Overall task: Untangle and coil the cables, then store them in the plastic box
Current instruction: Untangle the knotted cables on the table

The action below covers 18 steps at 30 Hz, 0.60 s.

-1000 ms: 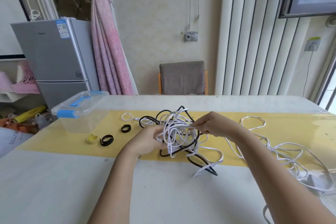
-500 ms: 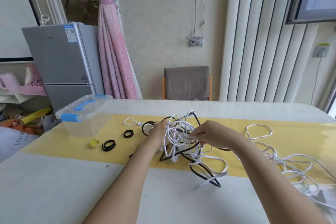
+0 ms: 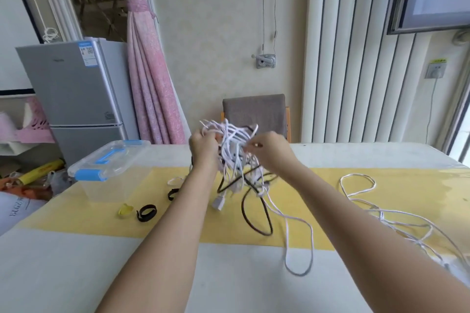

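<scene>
A tangled bundle of white and black cables (image 3: pixel 234 150) hangs in the air above the table. My left hand (image 3: pixel 204 147) grips its left side. My right hand (image 3: pixel 268 151) pinches white strands on its right side. Black loops (image 3: pixel 256 216) and a grey plug (image 3: pixel 218 202) dangle from the bundle down to the yellow mat (image 3: pixel 318 201). A long white cable (image 3: pixel 376 208) trails off across the mat to the right. The clear plastic box (image 3: pixel 112 173) with a blue-handled lid stands closed at the left of the table.
Two black strap rings (image 3: pixel 147 212) (image 3: pixel 173 193) and a small yellow clip (image 3: pixel 125 210) lie on the mat near the box. A grey chair (image 3: pixel 256 112) stands behind the table. A fridge (image 3: pixel 76 99) and a pink curtain are at the back left.
Both hands have lifted the cable bundle from the mat up into the air. The camera has tilted upward, and loops now hang down from the bundle.
</scene>
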Each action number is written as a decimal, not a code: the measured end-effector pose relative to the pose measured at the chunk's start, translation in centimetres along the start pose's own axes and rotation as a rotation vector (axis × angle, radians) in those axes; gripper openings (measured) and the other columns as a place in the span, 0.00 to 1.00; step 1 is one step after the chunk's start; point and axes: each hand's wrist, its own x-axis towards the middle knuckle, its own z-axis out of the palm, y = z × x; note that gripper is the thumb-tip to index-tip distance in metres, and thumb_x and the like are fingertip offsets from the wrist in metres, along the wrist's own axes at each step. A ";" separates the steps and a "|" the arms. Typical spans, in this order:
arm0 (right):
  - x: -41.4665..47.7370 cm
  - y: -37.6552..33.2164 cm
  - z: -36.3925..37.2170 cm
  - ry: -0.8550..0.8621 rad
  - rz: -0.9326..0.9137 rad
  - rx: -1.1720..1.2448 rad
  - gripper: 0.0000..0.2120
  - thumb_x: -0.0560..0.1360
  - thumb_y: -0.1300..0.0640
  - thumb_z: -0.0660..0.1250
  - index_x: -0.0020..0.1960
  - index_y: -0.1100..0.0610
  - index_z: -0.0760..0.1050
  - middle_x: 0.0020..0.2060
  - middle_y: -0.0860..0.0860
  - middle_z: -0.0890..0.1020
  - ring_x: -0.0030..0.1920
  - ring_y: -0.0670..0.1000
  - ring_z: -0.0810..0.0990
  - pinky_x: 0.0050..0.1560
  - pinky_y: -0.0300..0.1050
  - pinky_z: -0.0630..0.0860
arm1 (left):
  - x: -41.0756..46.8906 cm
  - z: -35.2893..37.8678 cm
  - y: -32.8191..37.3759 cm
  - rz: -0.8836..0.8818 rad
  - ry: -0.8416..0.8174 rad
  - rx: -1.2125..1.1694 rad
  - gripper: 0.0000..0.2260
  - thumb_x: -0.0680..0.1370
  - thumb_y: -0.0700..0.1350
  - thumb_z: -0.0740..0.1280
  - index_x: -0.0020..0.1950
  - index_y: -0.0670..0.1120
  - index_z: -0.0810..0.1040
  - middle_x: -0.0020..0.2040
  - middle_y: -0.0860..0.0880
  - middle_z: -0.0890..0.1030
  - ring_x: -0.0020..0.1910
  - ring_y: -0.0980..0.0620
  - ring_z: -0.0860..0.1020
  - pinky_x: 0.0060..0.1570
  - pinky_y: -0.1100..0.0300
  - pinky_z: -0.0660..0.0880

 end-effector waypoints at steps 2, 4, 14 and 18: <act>1.2 -1.8 -2.5 0.129 -0.115 0.058 0.12 0.78 0.56 0.65 0.37 0.56 0.80 0.24 0.48 0.70 0.23 0.45 0.63 0.28 0.42 0.60 | 1.2 0.2 2.8 0.145 0.180 -0.152 0.13 0.73 0.30 0.58 0.36 0.47 0.70 0.34 0.52 0.73 0.32 0.54 0.70 0.33 0.63 0.68; 1.8 -2.9 -4.1 0.210 -0.186 0.040 0.21 0.76 0.58 0.65 0.26 0.51 0.68 0.21 0.46 0.67 0.24 0.45 0.63 0.30 0.44 0.59 | 1.3 -0.2 3.9 0.271 0.286 -0.129 0.08 0.74 0.32 0.59 0.41 0.44 0.70 0.36 0.52 0.73 0.34 0.53 0.70 0.35 0.64 0.67; -4.2 5.7 2.0 -0.007 -0.025 -0.146 0.19 0.77 0.50 0.66 0.42 0.68 0.78 0.37 0.66 0.74 0.38 0.64 0.71 0.31 0.44 0.57 | -7.8 -5.6 -7.9 0.314 -0.127 0.529 0.14 0.74 0.32 0.65 0.37 0.48 0.65 0.39 0.50 0.70 0.42 0.44 0.72 0.39 0.65 0.64; -7.6 6.6 2.0 0.011 0.109 -0.036 0.17 0.76 0.51 0.67 0.43 0.66 0.79 0.33 0.62 0.74 0.34 0.59 0.65 0.30 0.42 0.59 | -11.3 -9.0 -7.3 0.534 -0.544 0.859 0.13 0.73 0.35 0.65 0.42 0.52 0.66 0.44 0.59 0.68 0.49 0.51 0.70 0.49 0.63 0.64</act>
